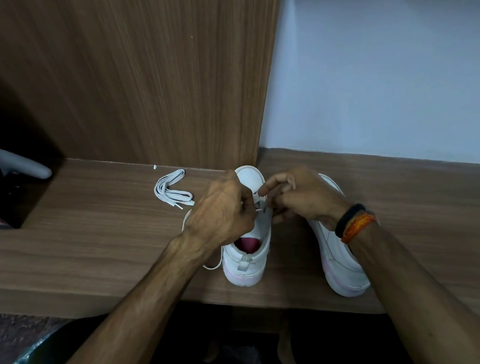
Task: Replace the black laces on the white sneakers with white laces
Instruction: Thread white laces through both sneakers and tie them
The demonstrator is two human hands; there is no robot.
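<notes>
White sneakers (248, 261) upright; spare lace (172, 189) bundled, seemingly.

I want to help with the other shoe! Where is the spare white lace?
The spare white lace lies bundled on the wooden shelf, left of the sneaker being laced, near the back panel.

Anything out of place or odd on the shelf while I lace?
One small thing: a tiny white scrap lies loose by the back panel, just beyond the spare white lace. What it is cannot be told. Both sneakers stand upright; nothing spilled.
</notes>
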